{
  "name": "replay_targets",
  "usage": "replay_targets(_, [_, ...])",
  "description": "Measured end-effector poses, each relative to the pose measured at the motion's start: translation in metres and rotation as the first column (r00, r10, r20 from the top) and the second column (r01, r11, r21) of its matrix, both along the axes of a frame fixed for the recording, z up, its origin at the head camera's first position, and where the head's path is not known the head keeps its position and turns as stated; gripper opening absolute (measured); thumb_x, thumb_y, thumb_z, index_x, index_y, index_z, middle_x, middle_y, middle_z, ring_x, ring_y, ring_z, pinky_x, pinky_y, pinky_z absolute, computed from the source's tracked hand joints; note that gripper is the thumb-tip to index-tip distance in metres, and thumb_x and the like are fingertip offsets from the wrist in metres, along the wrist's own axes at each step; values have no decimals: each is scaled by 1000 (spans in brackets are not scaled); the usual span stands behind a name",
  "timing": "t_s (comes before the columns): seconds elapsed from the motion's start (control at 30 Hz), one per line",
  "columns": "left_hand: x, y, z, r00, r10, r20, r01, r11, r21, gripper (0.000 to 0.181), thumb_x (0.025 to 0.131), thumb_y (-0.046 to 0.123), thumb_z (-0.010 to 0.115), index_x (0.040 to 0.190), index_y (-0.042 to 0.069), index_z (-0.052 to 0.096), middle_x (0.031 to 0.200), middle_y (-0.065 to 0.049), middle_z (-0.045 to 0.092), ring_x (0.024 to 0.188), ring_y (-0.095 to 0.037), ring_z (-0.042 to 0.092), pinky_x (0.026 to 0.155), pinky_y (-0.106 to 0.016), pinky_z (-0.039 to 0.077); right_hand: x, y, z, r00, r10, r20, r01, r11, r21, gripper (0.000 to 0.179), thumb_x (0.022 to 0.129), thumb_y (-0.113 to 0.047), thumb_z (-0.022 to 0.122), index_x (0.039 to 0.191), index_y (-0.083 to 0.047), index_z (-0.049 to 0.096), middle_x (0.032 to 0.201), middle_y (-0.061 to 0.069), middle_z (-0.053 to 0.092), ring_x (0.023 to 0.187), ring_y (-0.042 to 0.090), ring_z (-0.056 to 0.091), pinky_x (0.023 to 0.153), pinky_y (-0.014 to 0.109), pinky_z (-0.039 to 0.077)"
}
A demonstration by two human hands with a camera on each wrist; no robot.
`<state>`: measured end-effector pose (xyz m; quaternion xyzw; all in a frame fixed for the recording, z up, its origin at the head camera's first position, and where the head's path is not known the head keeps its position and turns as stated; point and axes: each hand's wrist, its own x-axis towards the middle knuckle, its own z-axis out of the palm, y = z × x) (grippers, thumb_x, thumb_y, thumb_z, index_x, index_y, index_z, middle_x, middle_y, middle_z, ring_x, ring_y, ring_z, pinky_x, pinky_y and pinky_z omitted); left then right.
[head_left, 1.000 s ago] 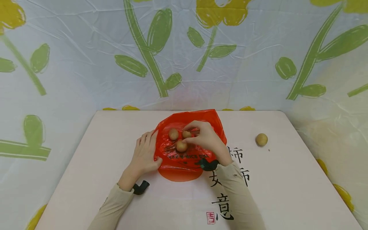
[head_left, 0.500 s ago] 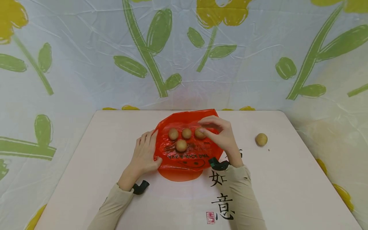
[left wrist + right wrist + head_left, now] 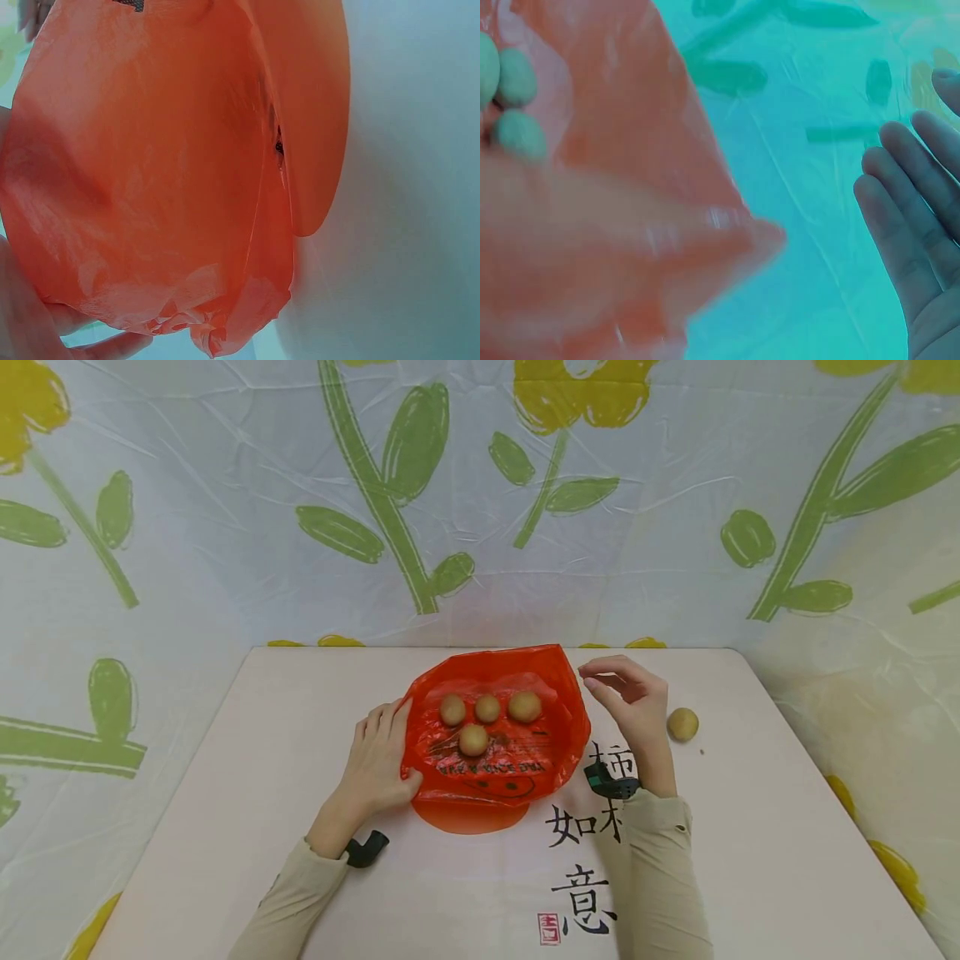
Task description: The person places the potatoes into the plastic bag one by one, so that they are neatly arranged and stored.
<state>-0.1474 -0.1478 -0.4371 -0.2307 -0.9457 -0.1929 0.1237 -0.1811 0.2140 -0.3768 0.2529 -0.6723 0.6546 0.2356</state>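
A red plastic bag (image 3: pixel 551 752) lies on the table with its mouth spread wide. Inside it are several round yellow-brown things that look like small potatoes (image 3: pixel 525 707). My left hand (image 3: pixel 378 756) rests against the bag's left side, its fingers along the edge and the thumb touching lower down. In the left wrist view, fingers (image 3: pixel 112 347) show at the bag's crumpled rim. Just right of the bag, my right hand (image 3: pixel 633 702) hovers with nothing in it, its fingers loosely extended. One more potato-like thing (image 3: pixel 682 724) sits on the table beyond that hand.
The pale table (image 3: pixel 420 902) carries black written characters (image 3: pixel 581 893) and a red seal mark (image 3: pixel 550 929). A rounded orange shape (image 3: pixel 470 820), apparently printed, peeks from under the bag. A flower-patterned cloth (image 3: pixel 645 560) hangs behind the table.
My right hand let go of one potato-like thing in the bag, at the right of the others, then moved out to the right. My left hand stayed at the bag's left side.
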Motion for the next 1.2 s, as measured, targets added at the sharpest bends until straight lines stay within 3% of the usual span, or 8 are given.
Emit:
replay_targets(0.2, [0,0,-4,1000,3,-8,-3,1000,-1,92,65,25,67,146,-4,34,142,-20,40,128,-40,34,100,-58,32,1,20,-7,999,-30,18,31,998,-54,17,83,17,64,99,21,65,96,28,67,91,27,67,87,30,54])
replay_targets(0.47, [1,0,-7,1000,3,-26,-3,1000,5,91,65,25,67,145,-4,35,141,-21,40,127,-40,35,100,-58,32,4,50,-27,990,-126,60,132,985,-108,22,81,19,66,102,24,62,101,30,66,95,29,66,90,30,53])
replay_targets(0.67, [2,1,-10,999,2,-39,-1,1000,9,92,65,24,68,145,-5,35,141,-21,40,127,-40,35,100,-58,32,5,73,-41,977,-194,88,204,971,-122,26,79,19,68,105,22,63,103,23,69,100,26,66,90,27,52])
replay_targets(0.8, [1,1,-12,999,6,-45,-6,1000,11,92,64,24,68,145,-4,35,141,-21,41,127,-39,35,100,-58,32,7,88,-49,951,-272,147,286,954,-87,29,79,17,70,107,16,67,104,19,70,103,25,65,86,23,53])
replay_targets(0.9, [1,1,-13,999,7,-45,-7,1000,13,91,64,24,68,145,-4,35,141,-20,41,127,-39,35,100,-58,32,8,99,-55,930,-324,172,340,938,-71,32,77,18,71,109,15,67,106,19,70,104,24,64,94,25,48])
replay_targets(1.1, [0,1,-13,999,3,-43,-3,1000,13,92,64,24,67,146,-3,34,141,-21,40,127,-40,35,100,-59,32,13,121,-69,853,-473,221,469,880,74,36,80,11,72,115,12,66,112,15,69,111,16,61,106,25,38])
replay_targets(1.2, [0,1,-13,999,3,-39,-2,1000,13,93,65,24,67,147,-3,33,142,-21,40,128,-40,35,100,-59,32,18,127,-72,836,-488,249,480,872,97,39,79,12,72,118,12,65,115,19,67,112,17,60,109,26,35])
